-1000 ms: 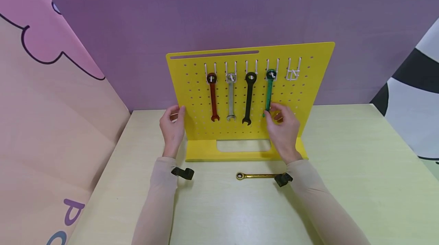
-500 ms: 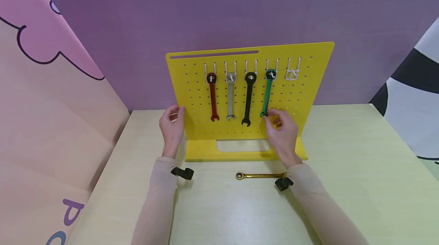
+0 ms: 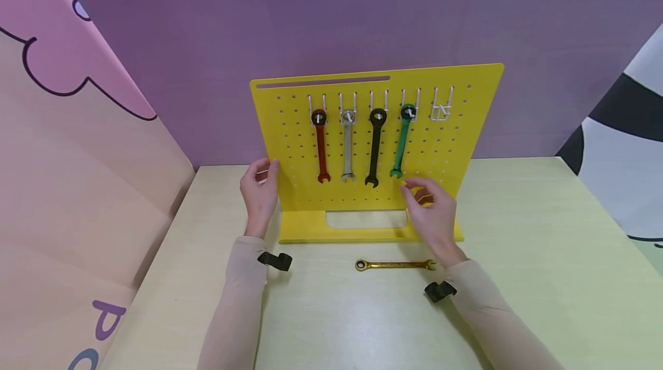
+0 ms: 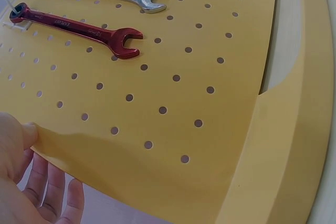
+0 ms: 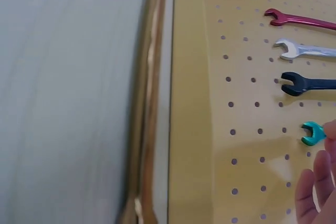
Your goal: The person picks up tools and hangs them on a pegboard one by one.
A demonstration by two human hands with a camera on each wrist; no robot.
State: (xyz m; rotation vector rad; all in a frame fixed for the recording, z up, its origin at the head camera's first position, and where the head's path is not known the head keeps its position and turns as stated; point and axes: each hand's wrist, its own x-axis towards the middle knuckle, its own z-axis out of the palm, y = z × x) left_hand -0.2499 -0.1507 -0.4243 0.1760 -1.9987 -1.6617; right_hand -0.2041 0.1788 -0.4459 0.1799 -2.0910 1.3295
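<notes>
My left hand (image 3: 260, 193) pinches the left edge of a yellow pegboard (image 3: 300, 197), thumb on the front and fingers behind, as the left wrist view shows. Four hooks bear combination wrenches hung by their ring ends: a red wrench (image 3: 322, 151), a silver wrench (image 3: 348, 148), a black wrench (image 3: 375, 148) and a green wrench (image 3: 402, 142), which tilts slightly. My right hand (image 3: 432, 212) is just below and right of the green wrench's open end, fingers loosely bent and holding nothing. On the table in front of the board lies a gold wrench (image 3: 396, 265).
A bare white hook (image 3: 441, 111) sits at the board's upper right. The board's base has a cut-out and stands on a pale wooden table (image 3: 331, 318). Behind it hangs a purple backdrop (image 3: 331, 19). Printed panels flank both sides.
My right hand has let go of the green wrench's lower end and drawn down and away. That end has swung left. The left hand stays at the board's edge.
</notes>
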